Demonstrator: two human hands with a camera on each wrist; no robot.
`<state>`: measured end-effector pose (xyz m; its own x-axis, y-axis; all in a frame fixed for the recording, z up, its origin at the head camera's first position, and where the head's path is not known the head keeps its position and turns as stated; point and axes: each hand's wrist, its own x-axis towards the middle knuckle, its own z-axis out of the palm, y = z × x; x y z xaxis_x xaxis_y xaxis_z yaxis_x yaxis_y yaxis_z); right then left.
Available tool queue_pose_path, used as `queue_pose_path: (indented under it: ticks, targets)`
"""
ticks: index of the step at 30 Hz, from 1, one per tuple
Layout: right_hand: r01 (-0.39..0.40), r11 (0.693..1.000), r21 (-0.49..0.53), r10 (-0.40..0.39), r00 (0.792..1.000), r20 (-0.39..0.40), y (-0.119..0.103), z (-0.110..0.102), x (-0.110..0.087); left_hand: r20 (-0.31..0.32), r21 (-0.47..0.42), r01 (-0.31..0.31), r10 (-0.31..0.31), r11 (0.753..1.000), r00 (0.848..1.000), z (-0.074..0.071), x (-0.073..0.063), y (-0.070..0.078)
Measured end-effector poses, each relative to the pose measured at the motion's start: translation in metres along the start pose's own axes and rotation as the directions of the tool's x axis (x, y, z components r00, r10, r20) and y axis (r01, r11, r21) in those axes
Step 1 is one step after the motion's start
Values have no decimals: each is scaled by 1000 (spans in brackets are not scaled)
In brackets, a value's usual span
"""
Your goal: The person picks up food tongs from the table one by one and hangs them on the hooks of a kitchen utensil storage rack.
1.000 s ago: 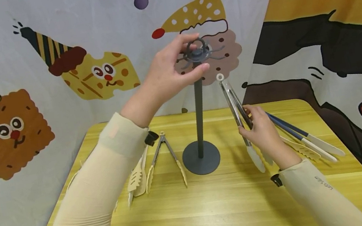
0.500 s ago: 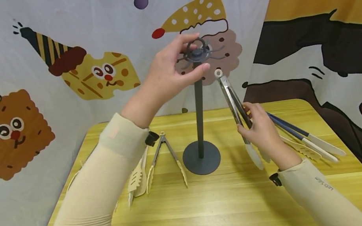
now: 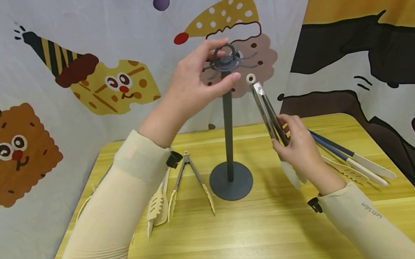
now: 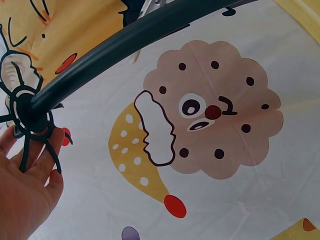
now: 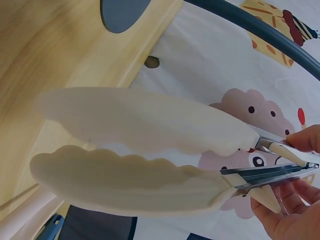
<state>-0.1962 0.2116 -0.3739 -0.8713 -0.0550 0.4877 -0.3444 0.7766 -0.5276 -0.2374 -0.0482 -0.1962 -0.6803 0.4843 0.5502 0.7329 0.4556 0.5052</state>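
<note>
A dark grey utensil stand (image 3: 230,135) with a round base and a ring of hooks at its top stands on the table. My left hand (image 3: 192,77) holds that hooked top, thumb in front and fingers near the top ring; in the left wrist view its fingers lie behind the hooks (image 4: 34,117). With my right hand (image 3: 299,144) I grip metal tongs (image 3: 262,104) with cream scalloped tips, thumb on one arm and fingers on the other. They hang tips down, right of the pole, their loop end below the hooks. In the right wrist view the two tips (image 5: 135,185) are slightly apart.
On the wooden table (image 3: 243,242), spread tongs (image 3: 187,162) and cream slotted utensils (image 3: 157,202) lie left of the base. Blue-handled tongs (image 3: 338,148) and a cream slotted utensil (image 3: 348,170) lie at right. A cartoon-printed cloth (image 3: 123,20) hangs behind.
The tongs in my right hand have risen a little, so their loop end is closer to the hooks. My left hand stays on top of the stand.
</note>
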Motion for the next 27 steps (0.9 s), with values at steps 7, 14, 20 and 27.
queue_pose_path:
  ticks: [7, 14, 20, 27]
  targets:
    - [9, 999, 31, -8, 999, -32, -5, -3, 0, -2, 8, -2, 2, 1000, 1000, 1, 0, 1]
    - [27, 999, 43, -24, 998, -56, -9, -5, -1, -8, 28, 2, -2, 1000, 1000, 1, 0, 2]
    - [40, 997, 65, -34, 996, -80, -11, -5, -1, -13, 26, 10, -10, 1000, 1000, 2, -1, 3]
    - [62, 994, 85, -52, 992, -111, -13, -6, -1, -21, 37, 21, -21, 999, 1000, 2, -1, 4]
